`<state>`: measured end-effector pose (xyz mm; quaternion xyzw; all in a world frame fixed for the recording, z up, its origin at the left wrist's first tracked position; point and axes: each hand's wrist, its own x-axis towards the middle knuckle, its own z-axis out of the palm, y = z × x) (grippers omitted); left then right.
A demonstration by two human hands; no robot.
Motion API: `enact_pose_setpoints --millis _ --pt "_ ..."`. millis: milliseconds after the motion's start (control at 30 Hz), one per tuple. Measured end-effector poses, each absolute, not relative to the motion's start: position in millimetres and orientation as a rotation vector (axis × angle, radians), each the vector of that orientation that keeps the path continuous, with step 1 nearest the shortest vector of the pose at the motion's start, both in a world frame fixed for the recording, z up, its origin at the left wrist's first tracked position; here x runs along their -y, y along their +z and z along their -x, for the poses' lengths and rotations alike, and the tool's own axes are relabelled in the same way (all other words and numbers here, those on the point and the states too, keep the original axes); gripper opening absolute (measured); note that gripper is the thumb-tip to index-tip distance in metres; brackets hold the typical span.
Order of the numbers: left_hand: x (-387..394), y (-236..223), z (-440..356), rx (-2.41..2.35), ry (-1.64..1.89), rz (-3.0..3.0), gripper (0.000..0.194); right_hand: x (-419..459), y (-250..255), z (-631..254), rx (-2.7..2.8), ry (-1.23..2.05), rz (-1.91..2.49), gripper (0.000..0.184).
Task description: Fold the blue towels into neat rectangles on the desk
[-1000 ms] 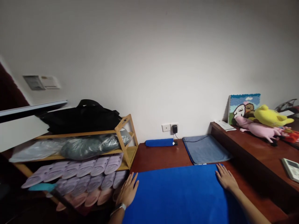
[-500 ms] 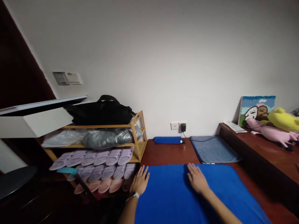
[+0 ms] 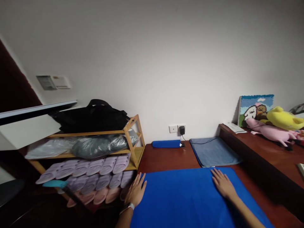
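A blue cloth [image 3: 180, 196] lies spread flat over the table, its near part running out of the bottom of the view. My left hand [image 3: 136, 190] rests at the cloth's far left corner, fingers stretched out, with a watch-like band on the wrist. Toward the far right corner, my right hand [image 3: 223, 183] lies palm down on the cloth with its fingers extended. Neither hand grips anything. Just beyond the cloth's far edge is a folded grey-blue cloth [image 3: 213, 152]. A rolled or folded blue cloth [image 3: 166, 144] sits against the wall.
A wooden rack [image 3: 131, 136] at left holds a black bag [image 3: 92, 117], plastic-wrapped items and several slippers [image 3: 102, 166]. A black plug [image 3: 182, 129] sits in the wall socket, its cord trailing down. Plush toys [image 3: 268, 131] and a dog picture [image 3: 256, 104] occupy a raised ledge at right.
My right hand slid left to the cloth's middle, then back right toward its far right corner. My left hand stayed at the left corner. The camera swung right-to-left and partly back.
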<state>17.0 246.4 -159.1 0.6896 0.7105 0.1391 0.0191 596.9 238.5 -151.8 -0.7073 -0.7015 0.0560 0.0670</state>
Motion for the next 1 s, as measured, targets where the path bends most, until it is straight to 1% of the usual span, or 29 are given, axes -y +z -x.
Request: enact_pose_setpoints --millis 100,167,333,433,533,600,700,833,900,1000 --pt "-249 -162 -13 -2.204 0.431 -2.149 0.061 -242 -162 -669 1.971 0.147 2.317 0.070" --pt "-249 -160 -14 -2.201 0.405 -2.143 0.062 -243 -164 -691 1.929 0.171 2.335 0.071" --pt "-246 -136 -21 -2.197 0.250 -2.076 0.064 -240 -150 -688 1.867 0.229 2.299 0.069" --pt "-241 -122 -24 -2.198 0.223 -2.073 0.063 -232 -136 -666 1.818 0.165 2.236 0.069" --pt "-224 -119 -29 -2.168 0.297 -2.185 0.062 -216 -126 -616 1.865 0.089 2.100 0.069" --pt "-205 -122 -36 -2.080 0.310 -2.290 0.062 -201 -121 -561 1.959 0.087 1.947 0.067" --pt "-169 -130 -48 -1.948 0.298 -2.395 0.063 -174 -119 -457 2.109 0.218 1.738 0.066" --pt "-131 -136 -57 -2.008 0.266 -2.374 0.063 -146 -120 -336 2.287 0.422 1.491 0.071" --pt "-122 -136 -59 -2.039 0.243 -2.358 0.062 -139 -122 -304 2.321 0.472 1.447 0.071" --pt "-118 -133 -60 -2.059 0.251 -2.353 0.060 -137 -122 -299 2.332 0.487 1.456 0.071"
